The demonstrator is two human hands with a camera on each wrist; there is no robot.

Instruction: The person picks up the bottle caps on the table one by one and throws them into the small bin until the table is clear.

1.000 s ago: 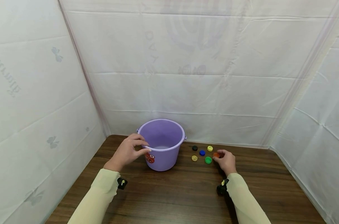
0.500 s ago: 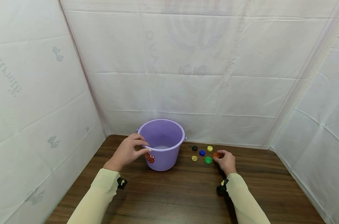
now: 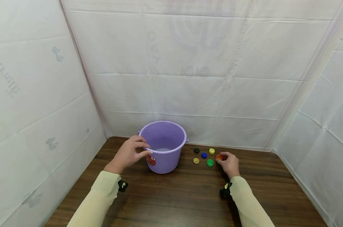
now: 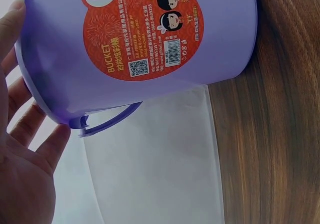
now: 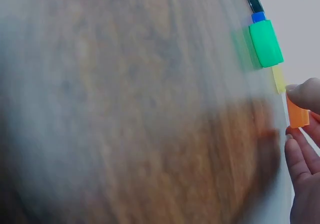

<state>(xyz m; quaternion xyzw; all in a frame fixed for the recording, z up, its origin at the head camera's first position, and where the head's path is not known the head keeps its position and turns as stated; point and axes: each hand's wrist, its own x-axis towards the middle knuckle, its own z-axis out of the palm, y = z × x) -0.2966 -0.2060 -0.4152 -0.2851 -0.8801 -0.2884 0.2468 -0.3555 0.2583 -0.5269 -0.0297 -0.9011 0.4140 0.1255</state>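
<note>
A purple bucket (image 3: 163, 160) with a red label stands upright toward the back of the table. My left hand (image 3: 129, 154) grips its rim at the near left, thumb outside and fingers over the edge; the left wrist view shows the bucket's label (image 4: 142, 31) close up. To the right, my right hand (image 3: 229, 163) pinches an orange bottle cap (image 5: 298, 115) between thumb and fingers. Beside that hand lie a green cap (image 3: 210, 162), a bright yellow cap (image 3: 212, 151), a blue cap (image 3: 204, 155), a black cap (image 3: 196, 150) and a duller yellow cap (image 3: 196, 160).
The dark wooden table (image 3: 171, 198) is enclosed by white cloth (image 3: 205, 94) at the back and both sides. A purple handle (image 4: 112, 121) hangs along the bucket's side. Black wrist straps (image 3: 122, 185) sit over both sleeves.
</note>
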